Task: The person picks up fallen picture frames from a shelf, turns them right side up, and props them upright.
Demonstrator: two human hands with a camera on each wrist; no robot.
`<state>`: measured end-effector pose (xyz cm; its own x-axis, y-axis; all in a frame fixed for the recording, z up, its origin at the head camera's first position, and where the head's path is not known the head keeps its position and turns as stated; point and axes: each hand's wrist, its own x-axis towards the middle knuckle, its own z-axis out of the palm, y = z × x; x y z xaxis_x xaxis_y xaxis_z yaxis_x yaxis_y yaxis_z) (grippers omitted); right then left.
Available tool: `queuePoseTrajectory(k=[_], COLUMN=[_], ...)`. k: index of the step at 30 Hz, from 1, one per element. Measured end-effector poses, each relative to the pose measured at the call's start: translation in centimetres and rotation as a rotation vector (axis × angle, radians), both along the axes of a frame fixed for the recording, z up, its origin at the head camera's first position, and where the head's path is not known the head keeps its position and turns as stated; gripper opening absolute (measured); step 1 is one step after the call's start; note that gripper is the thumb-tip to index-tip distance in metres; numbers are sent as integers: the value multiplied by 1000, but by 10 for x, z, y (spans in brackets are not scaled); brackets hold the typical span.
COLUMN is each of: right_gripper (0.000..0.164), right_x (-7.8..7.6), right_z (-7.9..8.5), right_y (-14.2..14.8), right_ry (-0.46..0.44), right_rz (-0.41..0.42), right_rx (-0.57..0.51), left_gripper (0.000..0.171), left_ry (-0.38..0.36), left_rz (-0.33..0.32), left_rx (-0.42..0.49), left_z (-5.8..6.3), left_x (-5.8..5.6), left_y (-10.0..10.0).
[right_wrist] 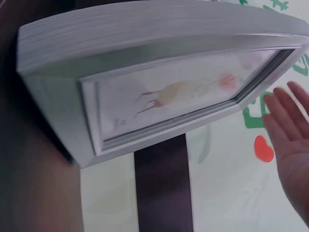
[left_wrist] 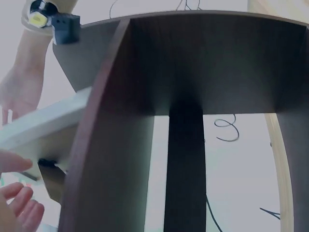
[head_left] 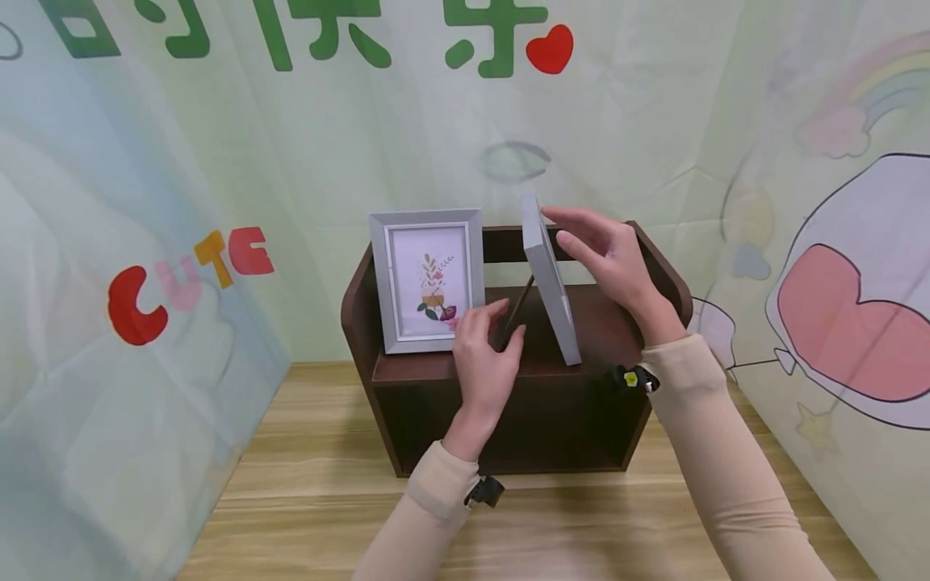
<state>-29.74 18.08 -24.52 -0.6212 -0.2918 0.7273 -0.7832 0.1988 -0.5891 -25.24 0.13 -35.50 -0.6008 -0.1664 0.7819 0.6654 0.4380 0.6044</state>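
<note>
Two grey picture frames stand on the top shelf of a dark brown wooden rack. The left picture frame, showing a plant print, faces forward. Turned nearly edge-on is the right picture frame, its dark back stand swung out to the left. My left hand is beside that stand, thumb and fingers apart; in the left wrist view the fingers show below the stand. My right hand is at the frame's upper right, fingers extended; whether the fingertips touch it I cannot tell.
Below the top shelf the rack has an open lower compartment. It stands on a wood-grain surface. Printed cloth walls with letters, a heart and a balloon rise behind and at both sides.
</note>
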Motion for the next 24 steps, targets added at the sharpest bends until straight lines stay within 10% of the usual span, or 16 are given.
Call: queuePoseTrajectory(k=[9, 24], right_gripper=[37, 37], right_x=[-28, -52], right_z=[-17, -42], right_y=[7, 8], right_ry=[-247, -409], right_rz=[-356, -333], right_rx=[285, 445], left_gripper=[45, 64], left_ry=[-1, -196], left_rz=[-97, -53], left_rx=[43, -56], left_z=[9, 13], left_x=[11, 8], left_y=[18, 43])
